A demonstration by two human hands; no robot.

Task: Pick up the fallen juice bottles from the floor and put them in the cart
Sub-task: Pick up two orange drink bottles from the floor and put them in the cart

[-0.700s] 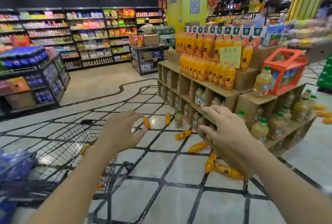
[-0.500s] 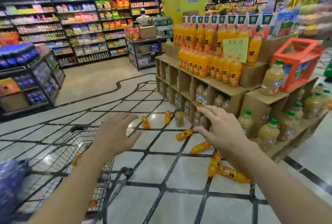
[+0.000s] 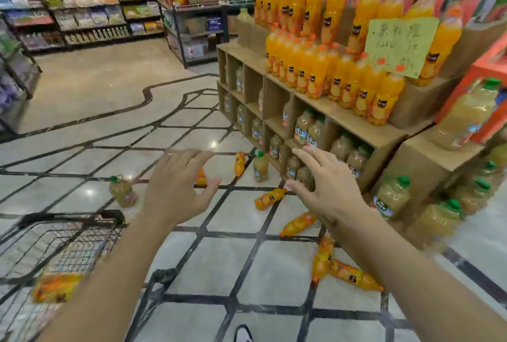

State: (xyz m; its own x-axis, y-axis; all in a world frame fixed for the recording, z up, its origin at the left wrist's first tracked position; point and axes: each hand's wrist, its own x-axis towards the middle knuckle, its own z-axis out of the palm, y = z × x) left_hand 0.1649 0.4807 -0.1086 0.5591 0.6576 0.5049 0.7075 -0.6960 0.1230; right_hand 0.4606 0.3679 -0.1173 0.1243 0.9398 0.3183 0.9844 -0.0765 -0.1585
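Several orange juice bottles lie on the tiled floor: one [image 3: 269,197] just left of my right hand, one [image 3: 297,223] below it, and two [image 3: 322,259] [image 3: 354,277] crossed nearer to me. Another [image 3: 239,163] lies further off, and one [image 3: 200,177] shows partly behind my left hand. A pale juice bottle [image 3: 260,166] stands upright by the display, another [image 3: 122,190] stands to the left. My left hand [image 3: 178,185] and right hand [image 3: 326,188] hover above the floor, fingers spread, holding nothing. The black wire cart [image 3: 68,248] is at lower left with an orange item [image 3: 55,285] in it.
A cardboard display [image 3: 354,133] stacked with orange and pale juice bottles fills the right side. A red crate [image 3: 491,75] sits on it at far right. Shelves of goods [image 3: 82,6] line the back and left. My shoe [image 3: 242,334] shows at the bottom edge.
The view has moved forward and down toward the fallen bottles. Both hands stay open and now hover closer together over the floor; the cart has slid lower left in view.
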